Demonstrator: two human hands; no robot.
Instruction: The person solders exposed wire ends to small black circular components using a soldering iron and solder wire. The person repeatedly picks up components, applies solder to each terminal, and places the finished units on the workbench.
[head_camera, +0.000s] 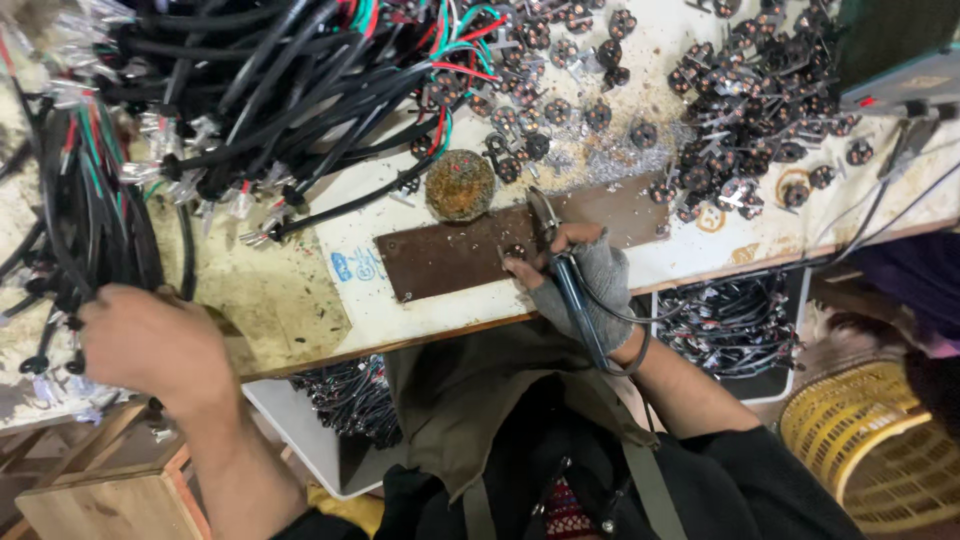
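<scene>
Nearest: dark apron/jacket (480, 400) at the near edge, w/ both forearms reaching out from it. Left hand (150, 345) is at the near left, seen from the back, fingers curled down into the black cable bundle (80, 230) at the tabletop's left edge; can't tell if it's closed on a cable or just touching. Right hand (580, 275), in a grey fingerless glove, is wrapped shut around a soldering iron (572, 280), tip pointing far, over a brown work plate (470, 250) mid tabletop (390, 310). A small dark connector piece (514, 250) sits on the plate just beside the fingertips. Round brassy tip-cleaning ball (461, 185) touches the plate's far edge. Pile of small black connectors (750, 110) far right. Yellow basket (880, 450) on the floor, near right.
</scene>
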